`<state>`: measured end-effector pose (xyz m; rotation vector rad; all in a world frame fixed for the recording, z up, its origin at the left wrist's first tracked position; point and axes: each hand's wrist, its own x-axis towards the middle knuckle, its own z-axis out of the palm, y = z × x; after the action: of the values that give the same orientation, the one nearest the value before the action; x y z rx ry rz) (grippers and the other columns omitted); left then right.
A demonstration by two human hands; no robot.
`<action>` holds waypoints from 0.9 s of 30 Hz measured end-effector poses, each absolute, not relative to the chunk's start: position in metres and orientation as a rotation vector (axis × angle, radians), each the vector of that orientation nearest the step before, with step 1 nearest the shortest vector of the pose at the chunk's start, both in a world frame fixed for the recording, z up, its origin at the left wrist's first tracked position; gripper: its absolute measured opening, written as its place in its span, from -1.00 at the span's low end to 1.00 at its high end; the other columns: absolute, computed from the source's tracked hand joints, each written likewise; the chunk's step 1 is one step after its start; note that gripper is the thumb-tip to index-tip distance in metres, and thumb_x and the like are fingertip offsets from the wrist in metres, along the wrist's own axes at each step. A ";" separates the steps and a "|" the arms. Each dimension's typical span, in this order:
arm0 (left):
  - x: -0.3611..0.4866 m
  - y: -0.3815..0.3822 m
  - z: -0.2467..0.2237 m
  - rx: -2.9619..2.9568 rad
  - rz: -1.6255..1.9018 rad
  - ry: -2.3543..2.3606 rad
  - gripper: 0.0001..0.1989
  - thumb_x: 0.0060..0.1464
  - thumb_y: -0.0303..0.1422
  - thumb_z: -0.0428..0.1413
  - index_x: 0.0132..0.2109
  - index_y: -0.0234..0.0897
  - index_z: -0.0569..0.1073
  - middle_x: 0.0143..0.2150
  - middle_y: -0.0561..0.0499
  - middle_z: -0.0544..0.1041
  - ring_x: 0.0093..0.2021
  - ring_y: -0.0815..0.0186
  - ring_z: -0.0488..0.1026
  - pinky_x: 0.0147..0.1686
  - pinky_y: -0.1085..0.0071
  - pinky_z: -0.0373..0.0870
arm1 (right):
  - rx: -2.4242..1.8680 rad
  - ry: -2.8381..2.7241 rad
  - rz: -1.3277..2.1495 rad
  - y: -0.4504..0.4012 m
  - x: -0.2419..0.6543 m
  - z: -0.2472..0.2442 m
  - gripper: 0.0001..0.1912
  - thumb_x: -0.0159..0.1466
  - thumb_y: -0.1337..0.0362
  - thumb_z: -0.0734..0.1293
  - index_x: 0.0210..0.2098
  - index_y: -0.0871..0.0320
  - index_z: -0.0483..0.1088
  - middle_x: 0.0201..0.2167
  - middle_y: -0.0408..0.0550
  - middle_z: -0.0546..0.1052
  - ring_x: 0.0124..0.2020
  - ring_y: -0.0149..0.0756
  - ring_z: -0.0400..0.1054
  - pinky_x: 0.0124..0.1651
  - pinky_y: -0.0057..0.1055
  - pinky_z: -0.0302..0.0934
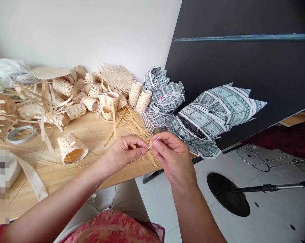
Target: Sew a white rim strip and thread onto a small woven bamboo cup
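Observation:
My left hand (125,150) is closed in a pinch, thumb and forefinger meeting at one end of a thin, pale needle (154,142). My right hand (174,155) grips the other end of it between thumb and fingers. Both hands are close together above the table's front edge. A dark thread (94,154) runs from a small woven basket (68,145) towards my left hand; where it goes behind the hand is hidden. The basket lies tilted on the table, its white-edged mouth facing me.
Several woven baskets (73,111) and loose strips crowd the table's back left. Flat wooden strips (135,119) lie beyond my hands. Folded-card vessels (205,111) stand right, by a black panel (243,64). A tape roll (21,134) and white ribbon (32,175) lie left.

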<state>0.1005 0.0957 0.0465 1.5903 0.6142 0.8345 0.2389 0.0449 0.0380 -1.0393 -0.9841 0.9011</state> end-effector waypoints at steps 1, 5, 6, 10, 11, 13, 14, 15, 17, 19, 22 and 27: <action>0.101 0.096 0.047 1.600 0.834 0.617 -0.93 -0.12 -0.49 0.14 -0.47 -0.32 0.52 -0.53 0.06 0.38 -0.50 0.45 0.26 -0.50 0.55 0.18 | -1.043 -0.976 0.899 0.045 0.240 0.037 -0.91 0.04 0.27 0.36 -0.49 0.15 0.37 -0.68 -0.25 0.25 -0.66 -0.56 0.03 -0.65 -0.58 -0.12; 0.101 0.098 0.047 1.654 0.853 0.631 -0.94 -0.14 -0.51 0.14 -0.48 -0.32 0.51 -0.52 0.05 0.38 -0.50 0.44 0.27 -0.51 0.56 0.17 | -1.047 -0.974 0.907 0.046 0.245 0.036 -0.89 0.04 0.26 0.36 -0.49 0.15 0.36 -0.64 -0.24 0.28 -0.65 -0.56 0.03 -0.62 -0.57 -0.09; 0.101 0.099 0.047 1.667 0.859 0.628 -0.93 -0.14 -0.52 0.14 -0.48 -0.31 0.51 -0.50 0.05 0.39 -0.49 0.44 0.28 -0.50 0.56 0.17 | -1.046 -0.983 0.911 0.046 0.246 0.036 -0.89 0.05 0.25 0.36 -0.49 0.15 0.36 -0.63 -0.23 0.29 -0.64 -0.56 0.04 -0.61 -0.57 -0.07; 0.103 0.101 0.045 1.703 0.875 0.602 -0.91 -0.12 -0.53 0.13 -0.45 -0.30 0.52 -0.45 0.03 0.39 -0.44 0.42 0.29 -0.47 0.55 0.18 | -1.053 -0.989 0.939 0.047 0.249 0.036 -0.88 0.05 0.24 0.35 -0.49 0.14 0.34 -0.57 -0.20 0.34 -0.60 -0.54 0.09 -0.60 -0.57 -0.05; 0.103 0.102 0.045 1.724 0.879 0.599 -0.90 -0.12 -0.54 0.13 -0.45 -0.30 0.53 -0.45 0.03 0.39 -0.44 0.42 0.30 -0.46 0.55 0.18 | -1.058 -0.988 0.946 0.047 0.250 0.036 -0.88 0.05 0.23 0.34 -0.50 0.14 0.33 -0.57 -0.20 0.35 -0.60 -0.53 0.10 -0.61 -0.57 -0.05; 0.104 0.103 0.045 1.789 0.878 0.600 -0.88 -0.12 -0.55 0.13 -0.43 -0.28 0.54 -0.45 0.03 0.40 -0.45 0.42 0.30 -0.47 0.55 0.18 | -1.070 -0.988 0.937 0.048 0.251 0.035 -0.87 0.05 0.23 0.34 -0.50 0.15 0.33 -0.58 -0.20 0.35 -0.59 -0.53 0.10 -0.60 -0.57 -0.04; 0.104 0.104 0.046 1.822 0.874 0.605 -0.87 -0.12 -0.56 0.14 -0.43 -0.28 0.55 -0.44 0.02 0.41 -0.45 0.42 0.31 -0.47 0.55 0.17 | -1.074 -0.988 0.921 0.048 0.251 0.035 -0.88 0.05 0.24 0.34 -0.50 0.15 0.33 -0.59 -0.21 0.35 -0.59 -0.53 0.10 -0.59 -0.57 -0.03; 0.104 0.104 0.047 1.845 0.871 0.616 -0.86 -0.12 -0.57 0.14 -0.42 -0.27 0.56 -0.43 0.02 0.43 -0.44 0.42 0.32 -0.46 0.55 0.18 | -1.075 -0.986 0.902 0.048 0.252 0.035 -0.88 0.06 0.24 0.34 -0.50 0.15 0.33 -0.59 -0.21 0.35 -0.59 -0.53 0.10 -0.58 -0.57 -0.03; 0.105 0.105 0.050 1.858 0.877 0.643 -0.83 -0.12 -0.57 0.14 -0.39 -0.26 0.56 -0.40 0.00 0.47 -0.41 0.40 0.35 -0.44 0.55 0.19 | -1.068 -0.986 0.879 0.049 0.252 0.036 -0.89 0.06 0.25 0.33 -0.49 0.16 0.33 -0.59 -0.21 0.35 -0.59 -0.53 0.10 -0.56 -0.56 -0.02; 0.107 0.104 0.052 1.833 0.881 0.657 -0.82 -0.11 -0.58 0.14 -0.36 -0.26 0.57 -0.38 -0.01 0.50 -0.39 0.38 0.37 -0.42 0.54 0.20 | -1.050 -0.991 0.878 0.049 0.252 0.036 -0.89 0.07 0.25 0.33 -0.49 0.16 0.33 -0.59 -0.22 0.35 -0.58 -0.53 0.12 -0.56 -0.56 -0.02; 0.112 0.103 0.053 1.753 0.866 0.635 -0.85 -0.14 -0.57 0.17 -0.39 -0.28 0.57 -0.42 -0.01 0.50 -0.41 0.39 0.36 -0.41 0.54 0.20 | -1.040 -0.995 0.889 0.049 0.253 0.036 -0.88 0.07 0.24 0.33 -0.48 0.15 0.34 -0.61 -0.23 0.33 -0.59 -0.52 0.11 -0.55 -0.55 -0.02; 0.119 0.104 0.049 1.705 0.890 0.606 -0.89 -0.14 -0.57 0.17 -0.49 -0.29 0.55 -0.51 0.02 0.45 -0.45 0.41 0.33 -0.40 0.53 0.21 | -1.021 -0.991 0.910 0.049 0.254 0.035 -0.88 0.07 0.24 0.34 -0.47 0.16 0.33 -0.60 -0.23 0.32 -0.60 -0.53 0.09 -0.55 -0.54 -0.03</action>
<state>0.1188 0.1042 0.0495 1.7048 0.6056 0.8903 0.2538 0.0491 0.0350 -1.0207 -0.9909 0.9095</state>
